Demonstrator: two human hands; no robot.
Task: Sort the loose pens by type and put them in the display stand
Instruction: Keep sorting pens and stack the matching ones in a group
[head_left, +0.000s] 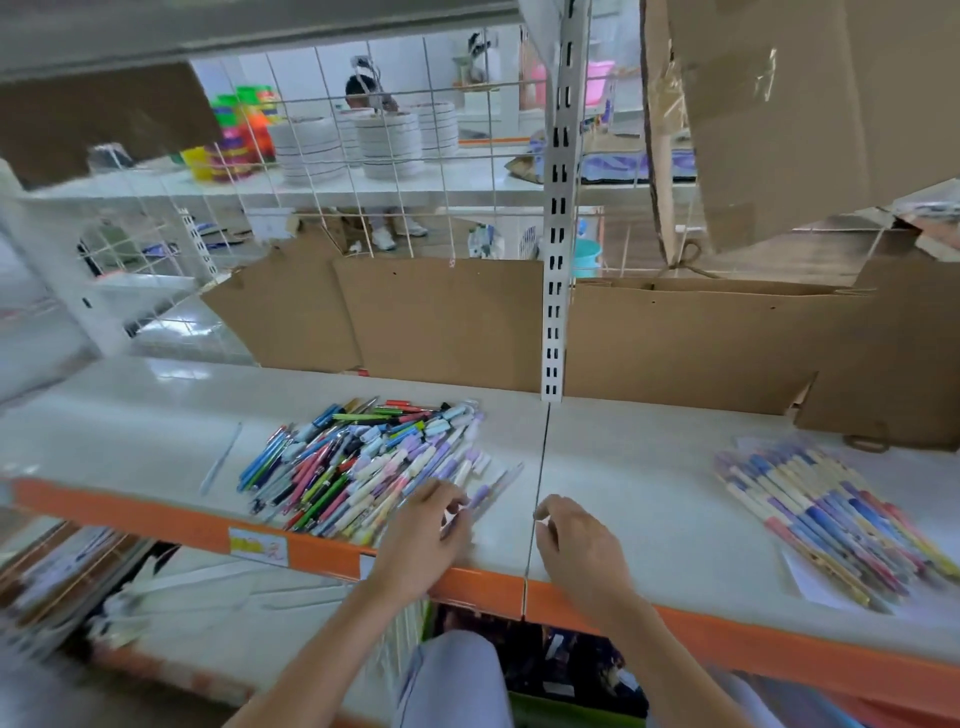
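Left hand (426, 540) at the near right edge of the pen pile (363, 462), fingers curled pinching a pale purple pen (485, 499) slanting away to the right; right hand (576, 551) beside, loosely curled, empty.

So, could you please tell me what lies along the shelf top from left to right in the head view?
Single clear pen → mixed pile of loose pens → left hand at the pile's near edge → right hand, holding nothing → bundle of patterned pens at the far right.
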